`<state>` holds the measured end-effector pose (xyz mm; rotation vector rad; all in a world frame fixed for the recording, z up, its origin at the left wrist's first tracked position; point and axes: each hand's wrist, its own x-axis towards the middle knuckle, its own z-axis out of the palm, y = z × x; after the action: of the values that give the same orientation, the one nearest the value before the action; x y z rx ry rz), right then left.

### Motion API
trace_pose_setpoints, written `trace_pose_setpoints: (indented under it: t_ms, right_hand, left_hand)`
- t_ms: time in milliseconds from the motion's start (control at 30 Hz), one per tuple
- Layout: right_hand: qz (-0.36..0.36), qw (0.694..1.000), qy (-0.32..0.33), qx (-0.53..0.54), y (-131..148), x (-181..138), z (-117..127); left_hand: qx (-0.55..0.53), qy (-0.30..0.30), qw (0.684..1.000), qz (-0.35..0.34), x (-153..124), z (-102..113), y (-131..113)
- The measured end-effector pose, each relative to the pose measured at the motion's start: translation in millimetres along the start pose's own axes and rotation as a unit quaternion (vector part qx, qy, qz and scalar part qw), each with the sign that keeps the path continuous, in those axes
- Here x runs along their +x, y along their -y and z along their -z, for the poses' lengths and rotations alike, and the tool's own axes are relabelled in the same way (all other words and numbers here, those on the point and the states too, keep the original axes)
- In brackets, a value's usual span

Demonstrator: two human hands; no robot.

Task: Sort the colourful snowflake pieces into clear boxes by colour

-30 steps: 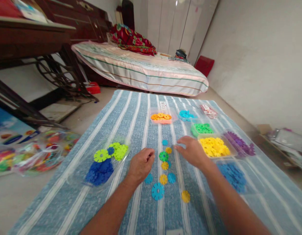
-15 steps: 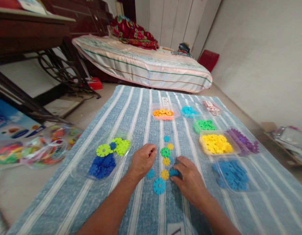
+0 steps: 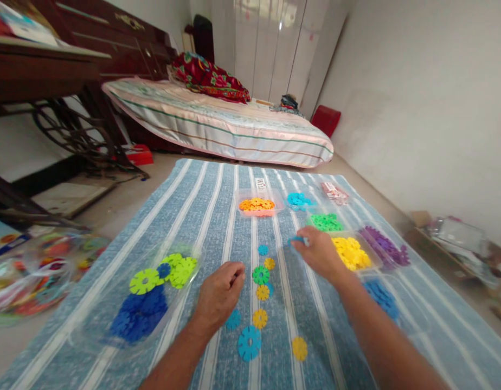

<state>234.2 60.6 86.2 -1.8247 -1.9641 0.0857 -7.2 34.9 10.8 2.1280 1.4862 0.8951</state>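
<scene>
My right hand (image 3: 319, 252) is raised near the green and yellow boxes, thumb and fingers pinching a blue notched disc (image 3: 296, 240). My left hand (image 3: 221, 292) rests on the cloth, fingers curled closed, with nothing visible in it. Between the hands runs a rough column: a small blue disc (image 3: 263, 249), a small yellow one, a green disc (image 3: 261, 275), a yellow disc (image 3: 262, 292) partly over a blue one, another yellow disc (image 3: 259, 318) and a larger blue disc (image 3: 249, 343). One blue disc (image 3: 233, 319) lies just below my left hand. A lone yellow disc (image 3: 299, 348) sits lower right.
On the striped cloth (image 3: 210, 238) stand clear boxes with orange (image 3: 256, 206), light blue (image 3: 300, 200), green (image 3: 326, 222), yellow (image 3: 351, 253), purple (image 3: 383, 245) and blue discs (image 3: 381, 298). A left box holds lime (image 3: 181, 270) and dark blue discs (image 3: 140, 314). Beyond is a bed (image 3: 226, 132).
My right hand has moved up and away from the column with the blue disc, uncovering the yellow disc at lower right. My left hand stays closed beside the column. The camera view has shifted.
</scene>
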Motion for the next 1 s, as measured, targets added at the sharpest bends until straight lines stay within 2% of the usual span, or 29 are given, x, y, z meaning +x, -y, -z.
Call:
trace_pose_setpoints:
  t_ms: [133,233,333,433,500,633,833,1000]
  right_hand:
    - [-0.057,0.996,-0.063,-0.039,-17,75,29]
    - [-0.087,0.987,-0.114,-0.07,-17,87,30]
    - [-0.016,0.996,-0.08,-0.032,-4,54,10]
    - [0.082,0.995,-0.005,0.06,14,-1,-16]
    - [0.116,0.987,0.021,0.106,24,-35,-29]
    - [0.164,0.976,0.061,0.131,39,-83,-34]
    - [0.209,0.96,0.164,0.084,60,-112,-27]
    - [0.215,0.959,0.169,0.077,68,-123,-37]
  left_hand:
    - [-0.004,-0.001,1.0,0.005,-1,0,-2]
    - [-0.004,0.002,1.0,0.008,-1,1,-6]
    - [-0.003,0.002,1.0,0.008,-2,0,-7]
    - [-0.003,0.0,1.0,0.008,-3,0,-8]
    - [-0.005,0.0,1.0,0.005,-3,-1,-8]
    - [-0.004,0.002,1.0,0.003,-3,-1,-8]
    - [0.0,-0.004,1.0,0.003,-2,-1,-10]
    - [0.003,-0.008,1.0,0.003,-3,-1,-10]
